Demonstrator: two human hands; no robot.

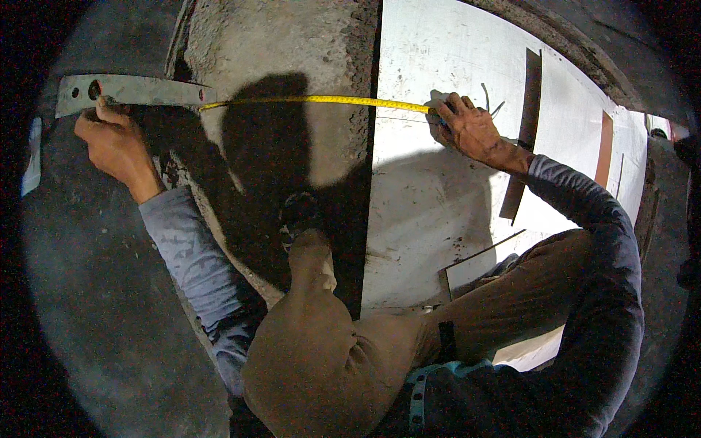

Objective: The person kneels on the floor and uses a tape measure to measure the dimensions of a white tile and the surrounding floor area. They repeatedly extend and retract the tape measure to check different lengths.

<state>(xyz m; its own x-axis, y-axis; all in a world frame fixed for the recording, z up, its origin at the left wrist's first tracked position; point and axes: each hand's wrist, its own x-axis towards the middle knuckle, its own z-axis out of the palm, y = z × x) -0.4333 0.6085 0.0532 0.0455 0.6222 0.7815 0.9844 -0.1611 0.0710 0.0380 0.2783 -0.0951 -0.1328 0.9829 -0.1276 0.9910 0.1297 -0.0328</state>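
Note:
A yellow tape measure blade (314,99) runs nearly straight from my right hand to the right end of a flat grey metal bar with holes (150,89). My left hand (117,142) is closed on the lower edge of this bar, near a large hole toward its left end. Over a white sheet, my right hand (471,130) is wrapped round the tape measure's case, which my fingers mostly hide. The blade's far end meets the bar close to its small right-hand hole.
A rough concrete slab (270,44) lies left of the large white sheet (416,58), with a dark gap between. Dark brown strips (531,95) cross the sheet. My shod foot (299,215) rests on the slab in shadow. Dark floor (117,292) lies at left.

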